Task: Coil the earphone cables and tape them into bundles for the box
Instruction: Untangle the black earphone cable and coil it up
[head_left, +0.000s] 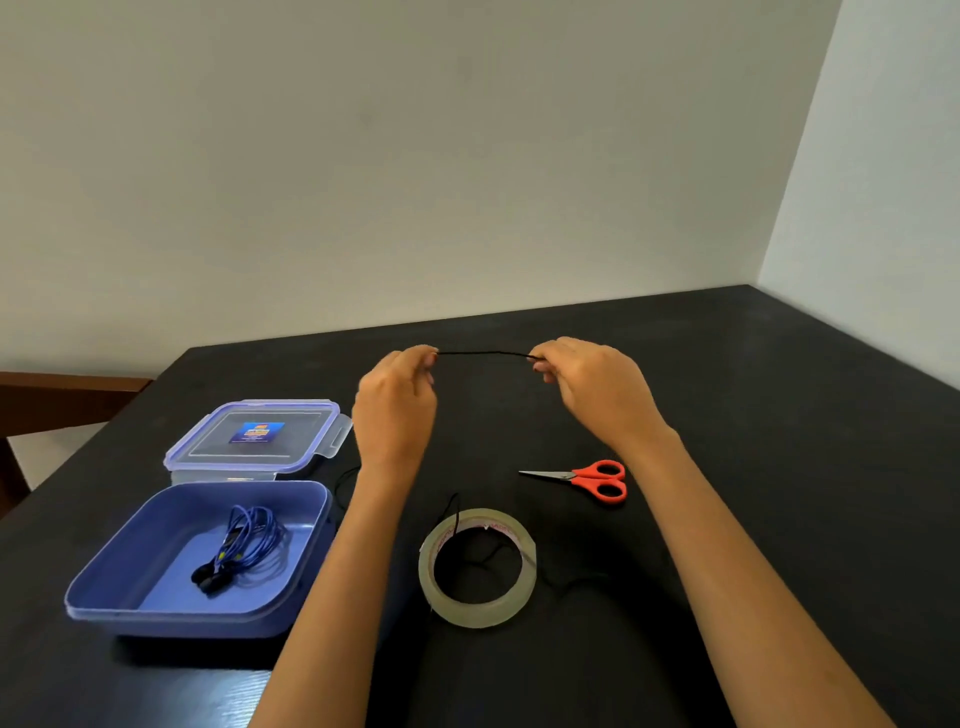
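A black earphone cable (485, 354) is stretched taut between my two hands above the dark table. My left hand (396, 410) pinches one end of the span and my right hand (592, 387) pinches the other. More of the black cable trails down over the table and across the clear tape roll (478, 608), hard to see against the dark top. A blue coiled earphone bundle (244, 545) lies inside the open blue box (130, 597) at the left.
The box's clear lid (260, 457) lies just behind the box. Red-handled scissors (587, 478) lie shut to the right of the tape roll. The black table (779, 467) meets the wall at the back and right; a wooden chair back (62, 400) shows at far left.
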